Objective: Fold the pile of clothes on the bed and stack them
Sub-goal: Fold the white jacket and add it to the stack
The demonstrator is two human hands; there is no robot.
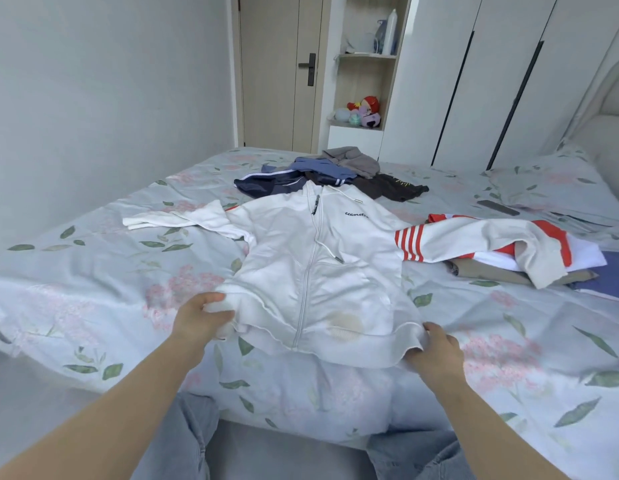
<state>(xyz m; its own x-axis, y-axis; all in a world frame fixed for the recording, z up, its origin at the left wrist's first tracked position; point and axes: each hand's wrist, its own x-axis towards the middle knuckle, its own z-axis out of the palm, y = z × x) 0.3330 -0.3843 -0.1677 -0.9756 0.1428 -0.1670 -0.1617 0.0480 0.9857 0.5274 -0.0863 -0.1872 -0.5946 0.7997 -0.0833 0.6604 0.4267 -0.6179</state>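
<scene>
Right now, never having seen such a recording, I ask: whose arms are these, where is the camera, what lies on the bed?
No machine here: a person wears one camera on the head, looking down at their own arms. The left hand and right hand each grip a bottom corner of a white zip jacket spread on the flowered bed. Behind it lies an unfolded pile of clothes; at the right, a folded stack, the jacket's striped sleeve draped over it.

Striped sleeve (474,237) hides much of the folded stack (488,273), cut off right
</scene>
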